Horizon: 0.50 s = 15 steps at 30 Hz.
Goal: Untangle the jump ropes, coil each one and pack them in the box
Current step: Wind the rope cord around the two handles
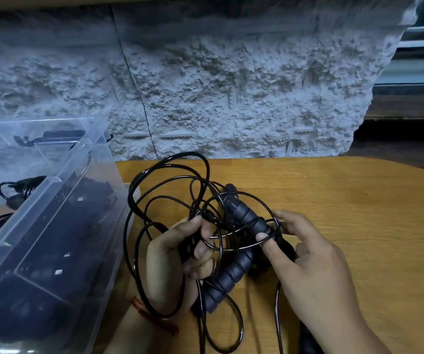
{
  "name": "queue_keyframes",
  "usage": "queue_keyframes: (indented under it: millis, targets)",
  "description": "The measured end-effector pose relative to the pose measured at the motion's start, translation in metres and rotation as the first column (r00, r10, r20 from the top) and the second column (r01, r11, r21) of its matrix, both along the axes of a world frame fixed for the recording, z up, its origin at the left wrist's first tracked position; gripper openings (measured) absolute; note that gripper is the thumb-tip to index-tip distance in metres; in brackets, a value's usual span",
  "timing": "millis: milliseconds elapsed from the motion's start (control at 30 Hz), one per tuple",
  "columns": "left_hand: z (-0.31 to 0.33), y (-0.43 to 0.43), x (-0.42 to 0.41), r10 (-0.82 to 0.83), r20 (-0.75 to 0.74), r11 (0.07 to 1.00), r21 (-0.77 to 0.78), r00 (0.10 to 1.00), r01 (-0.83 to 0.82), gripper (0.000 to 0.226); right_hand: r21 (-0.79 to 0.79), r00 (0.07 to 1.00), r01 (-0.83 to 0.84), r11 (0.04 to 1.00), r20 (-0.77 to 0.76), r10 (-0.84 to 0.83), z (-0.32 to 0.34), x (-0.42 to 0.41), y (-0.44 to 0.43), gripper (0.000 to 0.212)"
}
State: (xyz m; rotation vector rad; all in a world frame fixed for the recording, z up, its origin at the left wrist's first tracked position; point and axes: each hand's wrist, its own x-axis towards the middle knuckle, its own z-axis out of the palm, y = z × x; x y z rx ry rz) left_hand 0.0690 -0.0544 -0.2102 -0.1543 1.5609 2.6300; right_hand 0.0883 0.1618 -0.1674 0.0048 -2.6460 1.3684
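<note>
Tangled black jump ropes, over wooden table, beside clear plastic box; left hand fingers curled round cord loops; right hand pinches ribbed handle; white tags in box unreadable

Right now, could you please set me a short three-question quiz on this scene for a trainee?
1. True or false: the rope is already coiled.
2. At which end of the table does the box stand? A left, B right.
3. Fill in: the right hand pinches a grey ____.
Key: 1 false, it is a tangle gripped by the left hand. 2 A. 3 handle.
</note>
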Motion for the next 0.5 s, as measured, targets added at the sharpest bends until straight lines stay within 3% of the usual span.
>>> queue_keyframes:
  millis: [100, 267, 333, 400, 500]
  targets:
    - [0.006, 0.001, 0.005, -0.003, -0.031, 1.0, 0.03, 1.0, 0.003, 0.027, 0.087, 0.999, -0.018, 0.996, -0.049, 0.022, 0.005, 0.004, 0.001, 0.065]
    - [0.024, 0.011, 0.009, -0.09, -0.084, 0.976, 0.193, 0.992, 0.105, 0.016, 0.031, 0.952, -0.097, 0.995, -0.289, 0.102, 0.006, 0.011, -0.006, 0.021]
    - [0.026, 0.011, 0.006, -0.132, -0.105, 0.949, 0.273, 0.986, 0.156, 0.03, 0.057, 0.933, -0.168, 0.984, -0.314, 0.177, 0.003, 0.011, -0.01, 0.006]
    - [0.026, 0.01, 0.006, -0.175, -0.113, 0.937, 0.288, 0.978, 0.2, 0.043, 0.085, 0.922, -0.201, 0.976, -0.32, 0.218, -0.001, 0.01, -0.012, 0.01]
    - [0.028, 0.014, 0.011, -0.146, -0.121, 0.959, 0.225, 0.982, 0.17, 0.032, 0.079, 0.918, -0.198, 0.977, -0.334, 0.213, -0.005, 0.009, -0.011, 0.009]
